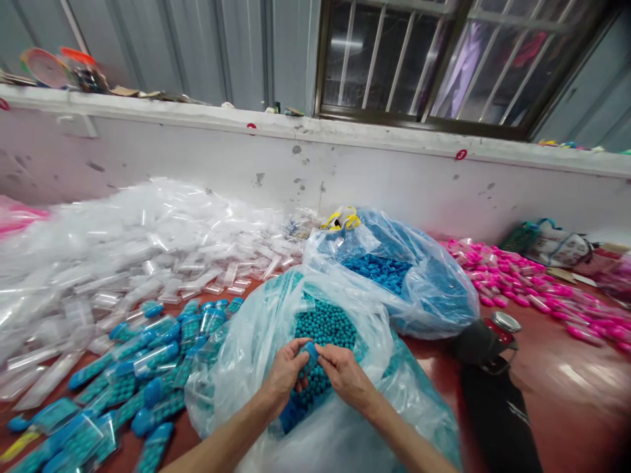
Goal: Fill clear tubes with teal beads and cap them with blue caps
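My left hand (286, 372) and my right hand (345, 374) meet over an open plastic bag (246, 335) of teal beads (325, 325). Between their fingertips is a small blue cap (309, 356), pinched from both sides. Fingers hide its lower part, so I cannot tell whether a tube is attached. Left of the bag lie several clear tubes filled with teal beads (155, 360), closed with blue caps. Behind the bead bag, a second open bag (438, 289) holds loose blue caps (379, 272).
A large heap of clear tubes (148, 236) covers the left side along the wall. Pink-filled pieces (532, 282) spread at the right. A dark object with a round metal lid (505, 322) stands on the red table (582, 387). A barred window (419, 59) is above.
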{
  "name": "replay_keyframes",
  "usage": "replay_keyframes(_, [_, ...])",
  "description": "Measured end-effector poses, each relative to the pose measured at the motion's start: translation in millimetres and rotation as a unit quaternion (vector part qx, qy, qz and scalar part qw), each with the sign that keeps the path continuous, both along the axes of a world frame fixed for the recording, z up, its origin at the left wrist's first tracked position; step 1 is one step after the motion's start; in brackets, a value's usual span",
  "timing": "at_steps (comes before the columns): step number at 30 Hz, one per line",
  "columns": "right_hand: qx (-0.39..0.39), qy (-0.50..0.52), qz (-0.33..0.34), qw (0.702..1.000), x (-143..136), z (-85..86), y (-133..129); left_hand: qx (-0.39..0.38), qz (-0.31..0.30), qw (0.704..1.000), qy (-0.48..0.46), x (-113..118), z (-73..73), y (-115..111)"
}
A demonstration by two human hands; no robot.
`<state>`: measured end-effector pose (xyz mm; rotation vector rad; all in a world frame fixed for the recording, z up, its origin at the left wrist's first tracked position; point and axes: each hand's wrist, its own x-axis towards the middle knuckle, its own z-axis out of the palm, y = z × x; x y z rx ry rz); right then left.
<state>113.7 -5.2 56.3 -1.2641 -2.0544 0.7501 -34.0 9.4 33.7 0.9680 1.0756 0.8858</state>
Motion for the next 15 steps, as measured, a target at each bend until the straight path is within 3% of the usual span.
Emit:
replay_keyframes(2, [-0.004, 0.007, 0.015, 1.000, 4.2, 0.5, 1.1, 0.000, 0.000, 1.000, -0.013, -2.2, 0.4, -0.6])
replay_keyframes(5, [-0.117, 0.090, 0.038, 0.988, 14.2, 4.7, 7.5, -0.007, -0.042, 0.998, -0.045, -6.4, 6.2, -0.7])
replay_keyframes(8, [-0.240, 0.230, -0.021, 0.943, 19.7, 7.7, 17.2, 0.001, -0.083, 0.995, -0.057, -8.3, 12.1, -0.6])
replay_keyframes(11, [-0.255, 0.302, -0.096, 0.914, 15.1, 8.6, 23.2, 0.029, -0.090, 0.995, -0.031, -5.6, 14.8, -1.5])
replay_keyframes(13, [-0.222, 0.275, -0.104, 0.930, 9.1, 10.3, 21.7, 0.049, -0.069, 0.996, 0.008, -2.6, 16.0, -2.4])
replay_keyframes(15, [-0.158, 0.191, -0.069, 0.966, 3.9, 13.5, 15.7, 0.072, -0.031, 0.996, 0.038, -0.2, 17.5, -3.0])
